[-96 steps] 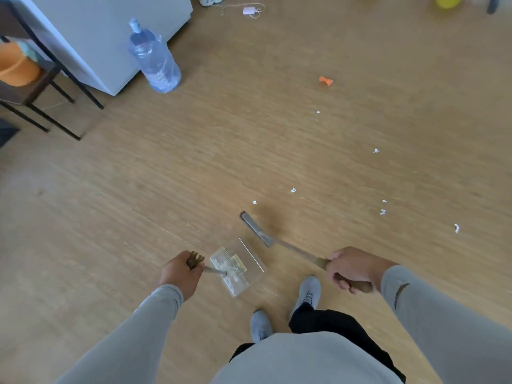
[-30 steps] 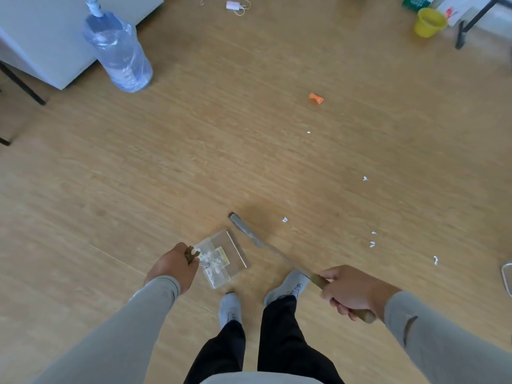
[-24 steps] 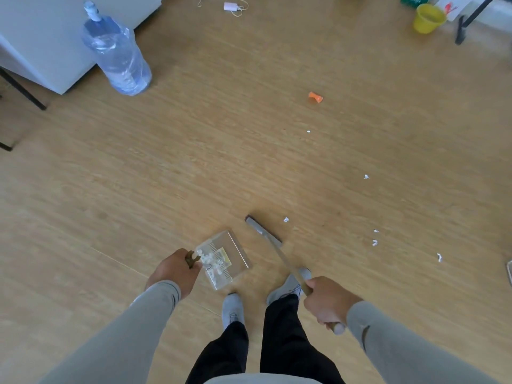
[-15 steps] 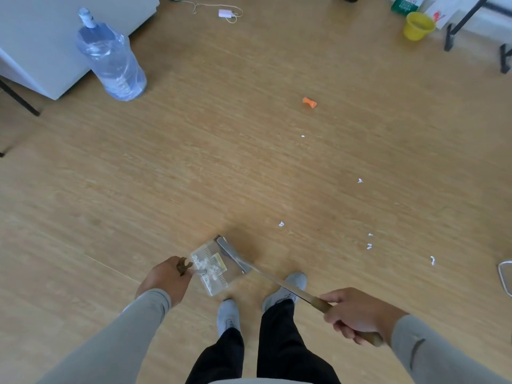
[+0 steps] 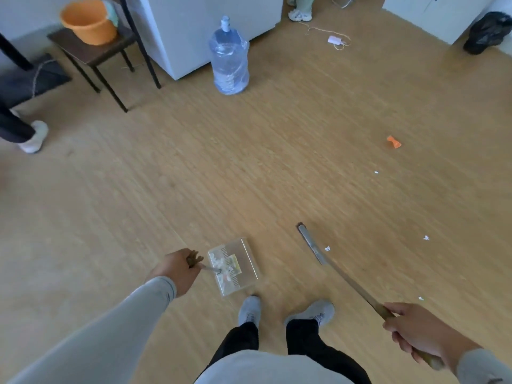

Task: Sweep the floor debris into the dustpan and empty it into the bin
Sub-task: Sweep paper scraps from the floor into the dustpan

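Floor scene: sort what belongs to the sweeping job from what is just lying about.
Job: broom, in right hand; clear dustpan, held by left hand; white scraps; orange scrap.

Lying about: water bottle, orange bucket, side table, black bag.

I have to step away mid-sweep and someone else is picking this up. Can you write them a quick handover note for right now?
Left hand: grip on the dustpan handle; the pan sits on the floor and holds white scraps.
Right hand: grip on the broom handle; the head is right of the pan, apart from it.
Done: some debris is in the pan.
Left: white scrap beside the broom head, more bits to the right, and the orange piece. Then empty the pan; the black bag far right may be the bin, unconfirmed.
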The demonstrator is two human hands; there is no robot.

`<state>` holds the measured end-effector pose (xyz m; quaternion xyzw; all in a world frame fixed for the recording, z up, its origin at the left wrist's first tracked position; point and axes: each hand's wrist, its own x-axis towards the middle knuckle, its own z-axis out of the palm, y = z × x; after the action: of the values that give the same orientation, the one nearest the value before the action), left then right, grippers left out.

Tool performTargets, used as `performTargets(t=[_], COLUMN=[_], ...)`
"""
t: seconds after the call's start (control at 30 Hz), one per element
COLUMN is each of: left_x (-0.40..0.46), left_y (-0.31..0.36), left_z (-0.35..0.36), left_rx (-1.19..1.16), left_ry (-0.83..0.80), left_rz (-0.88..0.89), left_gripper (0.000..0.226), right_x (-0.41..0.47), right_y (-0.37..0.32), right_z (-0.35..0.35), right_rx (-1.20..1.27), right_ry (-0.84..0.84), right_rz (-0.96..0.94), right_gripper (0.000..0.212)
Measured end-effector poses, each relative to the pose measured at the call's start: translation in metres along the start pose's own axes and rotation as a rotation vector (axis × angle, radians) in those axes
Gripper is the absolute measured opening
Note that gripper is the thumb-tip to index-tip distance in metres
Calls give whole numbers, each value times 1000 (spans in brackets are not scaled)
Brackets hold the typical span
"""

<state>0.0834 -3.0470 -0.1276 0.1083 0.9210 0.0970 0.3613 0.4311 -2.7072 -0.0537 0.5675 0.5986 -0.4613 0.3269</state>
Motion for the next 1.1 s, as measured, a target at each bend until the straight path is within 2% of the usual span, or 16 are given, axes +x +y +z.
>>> performTargets(t=[0.17, 0.27, 0.47, 0.57, 0.77, 0.93, 1.1], left_x=[-29, -51, -106, -127, -160, -184, -192], left_y=[-60, -90, -129, -143, -157, -168, -172], left_z=[-6, 0, 14, 15, 20, 26, 30], left_rx=[-88, -122, -154, -166, -144, -176, -162], left_ry=[71, 102, 181, 213, 249, 272, 265], left_rz=[-120, -205, -360, -403, -455, -482, -464], left_gripper=[17, 18, 22, 32, 38, 32, 28], right_x=[14, 14, 9, 17, 24, 26, 45], right_y=[-37, -53, -55, -44, -32, -36, -56], right_z=[18, 28, 38, 45, 59, 70, 105], right_rx=[-173, -239, -215, -215, -203, -251, -458], right_ry=[-43, -62, -93, -84, -79, -59, -37], right_rz=[-4, -50, -94, -118, -143, -166, -206], right_gripper=[12, 13, 39, 54, 65, 68, 68])
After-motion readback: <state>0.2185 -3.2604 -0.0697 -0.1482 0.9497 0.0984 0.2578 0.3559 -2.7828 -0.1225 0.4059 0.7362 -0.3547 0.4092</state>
